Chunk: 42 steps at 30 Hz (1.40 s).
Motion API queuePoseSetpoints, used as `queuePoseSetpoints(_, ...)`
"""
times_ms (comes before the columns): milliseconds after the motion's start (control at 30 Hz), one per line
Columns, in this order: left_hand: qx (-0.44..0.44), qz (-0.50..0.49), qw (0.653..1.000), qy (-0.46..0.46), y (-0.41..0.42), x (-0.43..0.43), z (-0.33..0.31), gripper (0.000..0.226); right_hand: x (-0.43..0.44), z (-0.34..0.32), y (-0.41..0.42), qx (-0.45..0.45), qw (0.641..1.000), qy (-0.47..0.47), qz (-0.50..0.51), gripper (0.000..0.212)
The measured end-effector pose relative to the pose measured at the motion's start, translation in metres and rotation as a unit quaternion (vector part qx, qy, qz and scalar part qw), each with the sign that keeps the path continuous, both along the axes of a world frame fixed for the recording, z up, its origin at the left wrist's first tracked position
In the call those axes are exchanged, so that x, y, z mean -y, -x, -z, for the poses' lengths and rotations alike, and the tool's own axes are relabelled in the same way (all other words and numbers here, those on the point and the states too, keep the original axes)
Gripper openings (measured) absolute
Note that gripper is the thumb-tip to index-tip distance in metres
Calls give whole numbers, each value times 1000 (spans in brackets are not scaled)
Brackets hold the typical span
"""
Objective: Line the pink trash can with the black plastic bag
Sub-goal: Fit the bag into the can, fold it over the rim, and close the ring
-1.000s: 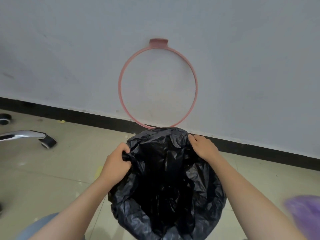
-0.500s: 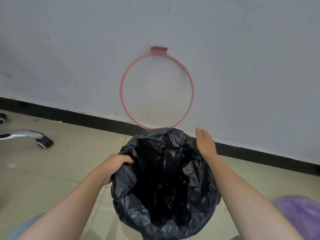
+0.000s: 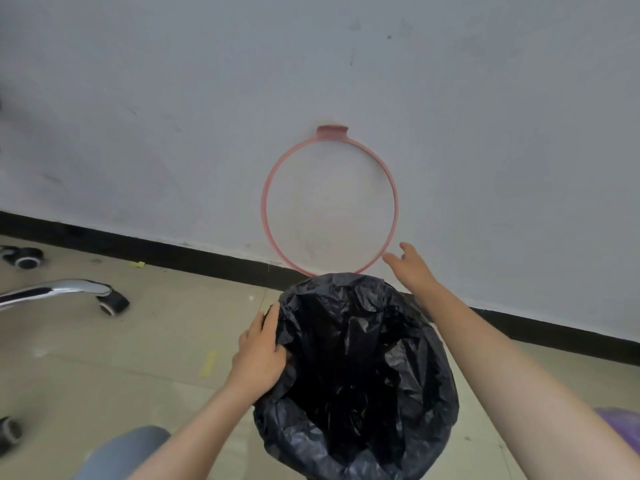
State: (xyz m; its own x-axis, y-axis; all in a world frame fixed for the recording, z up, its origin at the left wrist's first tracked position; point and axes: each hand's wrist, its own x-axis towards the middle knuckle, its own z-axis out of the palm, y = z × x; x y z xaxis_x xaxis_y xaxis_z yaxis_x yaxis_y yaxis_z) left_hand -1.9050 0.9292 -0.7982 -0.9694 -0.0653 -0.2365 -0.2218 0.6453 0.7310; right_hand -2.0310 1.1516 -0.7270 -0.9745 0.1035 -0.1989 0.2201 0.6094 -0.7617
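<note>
- Now, in the head view, the right hand (image 3: 410,268) is leaving the bag's far edge, which it was pinching a second ago, and is reaching with fingers spread wide and empty toward the lower right arc of the pink ring (image 3: 394,188), just beside it but apart.
- The left hand (image 3: 259,355) is changing too: a second ago it was gripping a bunched fold, and it is now lying flatter against the near-left edge of the black plastic bag (image 3: 363,375), fingers curled over the rim and pressing the film down.
- That shift is suggesting the draping is nearly done and the ring, hinged up flat against the wall (image 3: 173,116), is the next part to come down and clamp the liner; this is a reading, not a sighting.
- The bag is sitting open-mouthed on the floor (image 3: 138,358) at the foot of the wall, its crinkled, glossy film folding outward all round and billowing over the sides.
- The pink trash can itself is staying hidden under the bag; only the ring and its tab at the top are showing pink.
- The film is looking thin and slack, likely to slip if released unevenly.
- A chair's chrome leg (image 3: 59,291) is standing well apart at left.
</note>
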Motion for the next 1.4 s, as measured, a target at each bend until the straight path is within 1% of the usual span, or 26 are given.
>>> queuePoseSetpoints(100, -44, -24, 994, -101, -5, 2, 0, 65, 22, -9, 17, 20, 987, 158, 34, 66)
queuePoseSetpoints(200, -49, -16, 993, -109, -5, -1, -3, 64, 29, -4, 32, 37, 959, 260, 105, 73)
queuePoseSetpoints(267, -55, -10, 993, -107, -3, -1, -2, 65, 25, -1, 37, 58, 938, 312, 137, 63)
queuePoseSetpoints(333, -62, -5, 992, -109, -1, 1, 3, 67, 18, 0, 38, 63, 932, 331, 131, 49)
queuePoseSetpoints(367, -59, -8, 992, -108, 0, 3, 5, 67, 14, 1, 38, 57, 933, 333, 125, 46)
queuePoseSetpoints(500, -50, -18, 994, -100, 2, 2, 8, 67, 2, -7, 34, 13, 928, 356, 111, 56)
queuePoseSetpoints(567, -44, -20, 994, -94, 2, -1, 6, 66, -4, -24, 32, -41, 928, 353, 114, 59)
queuePoseSetpoints(633, -35, -21, 995, -90, 2, -1, 6, 65, -12, -48, 27, -103, 935, 325, 94, 61)
queuePoseSetpoints(700, -37, -20, 995, -93, 4, 0, 9, 67, -22, -73, 15, -145, 946, 287, 48, 64)
queuePoseSetpoints(833, -30, -57, 986, -151, 0, -4, -1, 61, -37, -106, -38, -187, 959, 200, -74, 75)
queuePoseSetpoints(900, -40, -71, 977, -195, -4, -10, -9, 58, -41, -109, -61, -190, 964, 135, -129, 70)
queuePoseSetpoints(967, -42, -86, 967, -235, -7, -12, -15, 56, -44, -108, -75, -203, 967, 49, -145, 62)
queuePoseSetpoints(1000, -44, -93, 963, -250, -8, -13, -16, 56, -45, -107, -80, -217, 966, -11, -140, 62)
queuePoseSetpoints(1033, -35, -96, 960, -259, -6, -11, -12, 57, -45, -106, -84, -235, 959, -81, -137, 72)
queuePoseSetpoints(1067, -29, -98, 959, -265, -7, -10, -12, 57, -42, -104, -91, -250, 945, -152, -149, 86)
queuePoseSetpoints(1100, -15, -105, 954, -281, -7, -7, -11, 56, -36, -100, -99, -263, 926, -208, -174, 90)
queuePoseSetpoints(1133, -9, -112, 944, -310, -8, -6, -9, 51, -28, -94, -109, -272, 904, -248, -216, 82)
queuePoseSetpoints(1167, 1, -131, 930, -343, -8, -4, -10, 42, -20, -85, -121, -288, 873, -282, -273, 72)
queuePoseSetpoints(1200, 9, -154, 910, -384, -10, -3, -11, 32, -13, -73, -133, -309, 832, -315, -337, 63)
queuePoseSetpoints(1233, 28, -177, 890, -419, -10, 1, -12, 31, -8, -59, -145, -329, 787, -341, -394, 56)
queuePoseSetpoints(1267, 38, -189, 869, -456, -10, 4, -10, 35, -7, -43, -157, -331, 752, -361, -440, 53)
queuePoseSetpoints(1300, 53, -191, 868, -455, -11, 8, -9, 39, -10, -27, -169, -319, 727, -382, -473, 53)
queuePoseSetpoints(1333, 63, -181, 869, -456, -11, 9, -7, 45, -14, -11, -180, -298, 714, -400, -491, 53)
queuePoseSetpoints(1367, 75, -178, 878, -438, -10, 12, -4, 49, -17, 4, -191, -271, 712, -415, -498, 54)
queuePoseSetpoints(1400, 70, -165, 883, -434, -11, 11, -5, 50, -19, 15, -201, -243, 719, -422, -496, 56)
